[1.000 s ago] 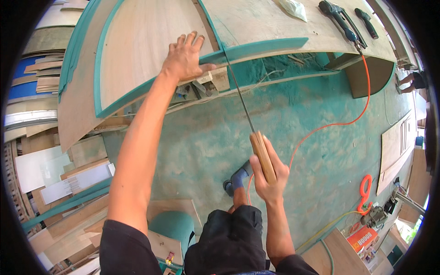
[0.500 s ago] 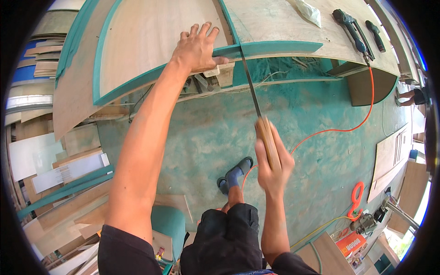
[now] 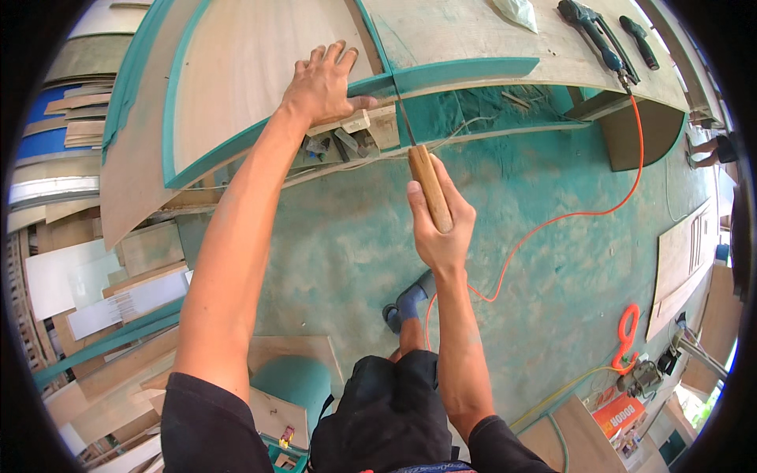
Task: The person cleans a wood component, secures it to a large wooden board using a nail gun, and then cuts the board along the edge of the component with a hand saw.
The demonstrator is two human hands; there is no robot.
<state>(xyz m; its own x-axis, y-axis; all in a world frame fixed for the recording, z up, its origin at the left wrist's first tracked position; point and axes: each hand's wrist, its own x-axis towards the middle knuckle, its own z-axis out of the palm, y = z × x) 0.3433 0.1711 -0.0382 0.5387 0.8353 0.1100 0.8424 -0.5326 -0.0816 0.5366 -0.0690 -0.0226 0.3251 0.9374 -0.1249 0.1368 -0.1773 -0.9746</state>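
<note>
My right hand (image 3: 447, 221) is wrapped round the wooden handle of a handsaw (image 3: 432, 189). The saw's thin dark blade points away from me and crosses a green-edged wooden strip (image 3: 473, 72) at the panel's corner joint. My left hand (image 3: 322, 87) presses down with fingers spread on a pale wooden panel (image 3: 244, 71) framed in green strips. Its thumb rests along the front strip, a little left of the blade. Part of the blade lies beyond the strip, beside the frame's right-hand edge.
A nail gun (image 3: 591, 35) with an orange air hose (image 3: 568, 215) and a smaller black tool (image 3: 639, 41) lie at the workbench's far right. Offcuts and tools fill the shelf (image 3: 347, 142) beneath. Stacked boards (image 3: 118, 315) stand left; a green stool (image 3: 296, 382) is near my left leg.
My right hand has pushed the saw forward and slightly left, so less blade shows on the near side of the strip. My left hand keeps its place on the panel.
</note>
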